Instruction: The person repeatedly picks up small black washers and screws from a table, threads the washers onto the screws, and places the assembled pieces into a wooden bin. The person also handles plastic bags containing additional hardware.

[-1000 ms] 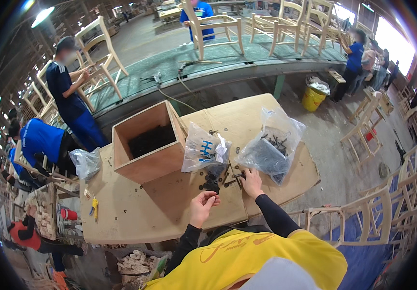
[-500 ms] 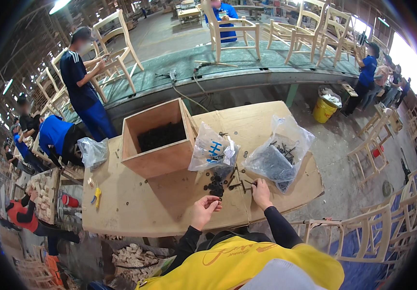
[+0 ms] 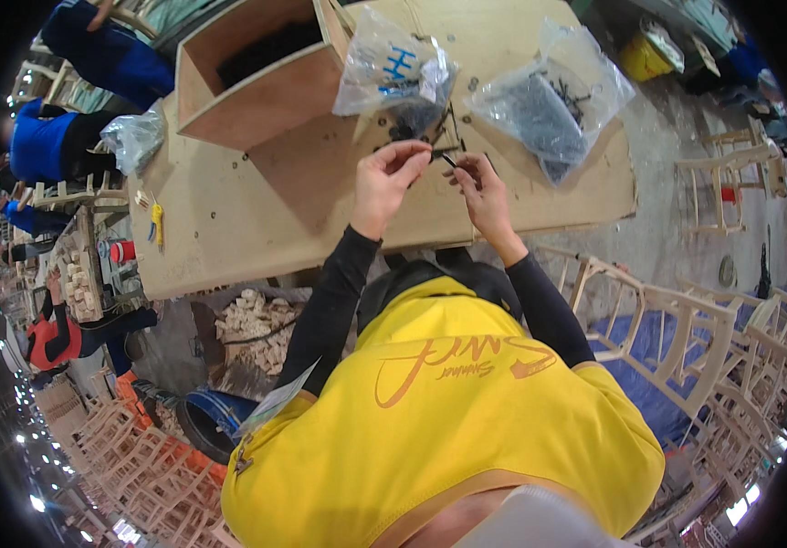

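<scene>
Head view. The left hand (image 3: 387, 180) and right hand (image 3: 482, 187) meet above the near edge of a pale plywood worktable (image 3: 257, 219). Between their fingertips is a small black screw (image 3: 446, 159), a thin, dark, short rod; both hands pinch it, the left with fingers curled at its 10 o'clock end, the right at its 4 o'clock end. Its long axis runs roughly from 10 to 4 o'clock; which end is the head cannot be told.

At 12 o'clock of the hands lies a loose heap of black hardware (image 3: 409, 126). Beyond it stands a clear plastic bag with blue print (image 3: 392, 66); at 1 o'clock a second clear bag of dark screws (image 3: 547, 105). At 10 o'clock an open plywood box (image 3: 261, 91) holds dark contents. A crumpled clear bag (image 3: 134, 137) lies at the table's left end, with a yellow-handled tool (image 3: 156, 222) near it.

Surroundings: a workshop with a concrete floor, unfinished wooden chair frames (image 3: 686, 320) at 4 o'clock, a pile of small wood blocks (image 3: 252, 324) under the table, and persons in blue shirts (image 3: 42, 142) at 9 o'clock.
</scene>
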`<control>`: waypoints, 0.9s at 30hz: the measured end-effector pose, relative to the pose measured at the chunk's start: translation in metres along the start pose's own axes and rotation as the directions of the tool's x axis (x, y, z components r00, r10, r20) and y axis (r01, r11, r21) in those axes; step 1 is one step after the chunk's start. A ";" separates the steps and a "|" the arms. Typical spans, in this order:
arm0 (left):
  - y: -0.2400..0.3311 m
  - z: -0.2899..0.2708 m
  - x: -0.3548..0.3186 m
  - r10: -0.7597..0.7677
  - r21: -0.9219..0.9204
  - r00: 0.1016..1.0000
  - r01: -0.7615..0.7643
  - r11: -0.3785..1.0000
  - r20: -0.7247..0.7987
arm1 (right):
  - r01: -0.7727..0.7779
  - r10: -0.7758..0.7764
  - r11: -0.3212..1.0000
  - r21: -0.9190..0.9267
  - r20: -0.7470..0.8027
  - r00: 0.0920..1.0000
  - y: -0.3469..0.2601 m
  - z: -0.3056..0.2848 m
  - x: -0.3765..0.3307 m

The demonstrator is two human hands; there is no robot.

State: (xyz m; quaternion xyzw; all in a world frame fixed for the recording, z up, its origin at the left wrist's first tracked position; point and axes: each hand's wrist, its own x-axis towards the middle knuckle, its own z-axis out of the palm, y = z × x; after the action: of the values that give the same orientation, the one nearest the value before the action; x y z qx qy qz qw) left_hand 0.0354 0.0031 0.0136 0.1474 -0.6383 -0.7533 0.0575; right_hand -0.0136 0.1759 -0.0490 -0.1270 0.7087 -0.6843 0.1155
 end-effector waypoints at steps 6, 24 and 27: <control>-0.020 0.008 0.002 -0.117 -0.054 0.992 0.119 0.991 0.044 | -0.049 0.049 0.999 -0.003 0.027 0.998 0.000 0.005 -0.014; 0.093 -0.077 0.069 0.592 0.490 0.756 -0.418 0.765 -0.278 | -0.084 -0.092 0.750 -0.657 -0.229 0.969 0.071 -0.044 0.018; 0.102 -0.092 0.082 0.633 0.386 0.708 -0.515 0.766 -0.313 | -0.131 -0.090 0.655 -0.744 -0.248 0.965 0.080 -0.060 0.026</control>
State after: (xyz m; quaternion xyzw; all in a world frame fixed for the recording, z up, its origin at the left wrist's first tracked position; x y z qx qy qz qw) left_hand -0.0256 -0.1247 0.0885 0.1064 -0.7197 -0.5514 0.4081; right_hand -0.0600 0.2258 -0.1268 -0.0634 0.9387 -0.3371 -0.0351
